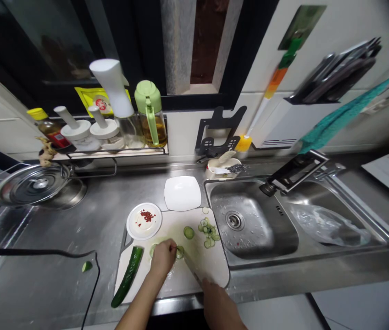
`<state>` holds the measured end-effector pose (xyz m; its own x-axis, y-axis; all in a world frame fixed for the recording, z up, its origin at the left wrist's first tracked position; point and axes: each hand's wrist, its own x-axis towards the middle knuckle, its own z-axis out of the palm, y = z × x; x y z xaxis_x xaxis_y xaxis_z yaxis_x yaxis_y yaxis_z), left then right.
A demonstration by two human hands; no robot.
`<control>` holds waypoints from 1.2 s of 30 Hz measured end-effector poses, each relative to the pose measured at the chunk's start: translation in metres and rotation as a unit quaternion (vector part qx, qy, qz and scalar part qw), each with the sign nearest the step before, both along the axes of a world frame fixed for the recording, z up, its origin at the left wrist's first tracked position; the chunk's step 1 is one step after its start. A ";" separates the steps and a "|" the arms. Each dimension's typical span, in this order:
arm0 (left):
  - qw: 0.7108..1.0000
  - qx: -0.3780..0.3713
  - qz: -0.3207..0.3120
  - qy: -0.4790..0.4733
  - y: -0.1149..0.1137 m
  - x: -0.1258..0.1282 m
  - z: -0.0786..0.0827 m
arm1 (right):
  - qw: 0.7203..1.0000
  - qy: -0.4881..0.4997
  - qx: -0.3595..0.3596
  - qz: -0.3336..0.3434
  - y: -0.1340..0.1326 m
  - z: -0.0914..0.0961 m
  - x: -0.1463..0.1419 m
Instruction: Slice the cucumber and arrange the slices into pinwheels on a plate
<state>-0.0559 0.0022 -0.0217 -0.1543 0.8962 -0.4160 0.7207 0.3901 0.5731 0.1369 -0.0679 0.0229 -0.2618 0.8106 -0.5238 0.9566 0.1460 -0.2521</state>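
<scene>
Gripping knife (pixel 192 268): right hand (pixel 212 292) | left hand (pixel 164 257): bunched over cutting board (pixel 217 268), hold unclear | cucumber slice (pixel 180 252): beside knife

The steel worktop (pixel 53 238) carries a pale chopping board (pixel 170 224), a squarish white plate (pixel 182 193) just behind it, and a metal pot (pixel 74 195) at the back left. A cucumber end (pixel 86 266) lies left of the board, well apart from it.

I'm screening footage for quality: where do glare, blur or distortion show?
Head view: glare streaks the steel counter at far left; the knife rack at upper right looks smeared; edges stretch, right corners darken; the knife by the right hand looks blurred.
</scene>
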 end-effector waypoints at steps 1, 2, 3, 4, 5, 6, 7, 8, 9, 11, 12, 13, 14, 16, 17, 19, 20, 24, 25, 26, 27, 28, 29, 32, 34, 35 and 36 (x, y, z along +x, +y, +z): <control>1.000 -0.001 0.001 0.000 0.000 0.000 0.000 | 1.000 -0.005 -0.003 -0.001 0.000 0.000 0.000; 1.000 -0.002 0.002 0.000 0.001 0.000 0.000 | 1.000 -0.012 -0.006 -0.002 0.000 0.000 0.000; 1.000 -0.003 0.002 0.000 0.001 0.000 0.000 | 1.000 -0.016 -0.008 0.001 0.001 0.001 -0.001; 1.000 -0.005 0.003 0.000 0.001 0.000 0.000 | 1.000 -0.015 -0.007 0.006 0.001 0.001 -0.001; 1.000 -0.007 0.003 0.000 0.001 0.000 0.000 | 1.000 -0.012 -0.008 0.010 0.002 0.002 -0.002; 1.000 -0.009 0.004 0.000 0.002 0.000 0.000 | 1.000 -0.011 -0.013 0.010 0.003 0.003 -0.003; 1.000 -0.011 0.005 0.000 0.002 0.000 0.000 | 1.000 -0.011 -0.020 0.006 0.004 0.004 -0.004; 1.000 -0.012 0.006 -0.001 0.002 0.000 0.000 | 0.999 -0.012 -0.029 0.000 0.005 0.004 -0.004; 1.000 -0.013 0.007 -0.001 0.002 0.000 0.000 | 0.999 -0.014 -0.043 -0.010 0.005 0.005 -0.005; 1.000 -0.011 0.010 -0.002 0.002 0.000 0.000 | 0.997 -0.017 -0.071 -0.029 0.006 0.006 -0.005; 1.000 -0.010 0.010 -0.003 0.002 0.000 0.000 | 0.996 -0.017 -0.084 -0.035 0.005 0.007 -0.004; 1.000 -0.008 0.011 -0.004 0.001 0.000 0.000 | 0.995 -0.018 -0.095 -0.039 0.004 0.007 -0.003; 1.000 -0.007 0.010 -0.006 0.001 0.000 0.001 | 0.994 -0.019 -0.103 -0.042 0.003 0.008 -0.001; 1.000 -0.005 0.009 -0.009 0.000 0.001 0.002 | 0.993 -0.022 -0.110 -0.046 0.000 0.010 0.004; 1.000 -0.004 0.009 -0.010 -0.001 0.002 0.002 | 0.992 -0.023 -0.112 -0.048 -0.002 0.011 0.007; 1.000 -0.001 0.007 -0.013 -0.002 0.002 0.004 | 0.992 -0.023 -0.112 -0.054 -0.006 0.014 0.012; 1.000 0.001 0.005 -0.014 -0.002 0.002 0.005 | 0.992 -0.023 -0.111 -0.057 -0.008 0.016 0.015; 1.000 0.018 -0.005 -0.022 -0.008 -0.005 0.009 | 0.992 -0.025 -0.104 -0.066 -0.011 0.020 0.020; 1.000 0.020 -0.002 -0.019 -0.010 -0.009 0.011 | 0.992 -0.026 -0.103 -0.068 -0.011 0.020 0.020; 1.000 0.019 0.004 -0.011 -0.012 -0.014 0.013 | 0.992 -0.026 -0.102 -0.070 -0.011 0.020 0.020; 1.000 0.014 0.011 0.002 -0.015 -0.019 0.016 | 0.992 -0.027 -0.101 -0.071 -0.010 0.020 0.019; 1.000 0.004 0.019 0.022 -0.017 -0.024 0.018 | 0.992 -0.027 -0.101 -0.071 -0.010 0.020 0.019; 0.999 -0.008 0.026 0.046 -0.018 -0.030 0.021 | 0.992 -0.026 -0.101 -0.071 -0.010 0.020 0.018; 0.991 -0.045 0.038 0.121 -0.022 -0.042 0.029 | 0.993 -0.025 -0.099 -0.067 -0.009 0.020 0.018; 0.985 -0.062 0.039 0.153 -0.022 -0.046 0.032 | 0.993 -0.024 -0.099 -0.065 -0.009 0.020 0.019; 0.983 -0.070 0.037 0.164 -0.023 -0.047 0.032 | 0.993 -0.023 -0.098 -0.064 -0.009 0.021 0.019; 0.982 -0.075 0.035 0.172 -0.023 -0.047 0.032 | 0.993 -0.022 -0.098 -0.064 -0.009 0.021 0.020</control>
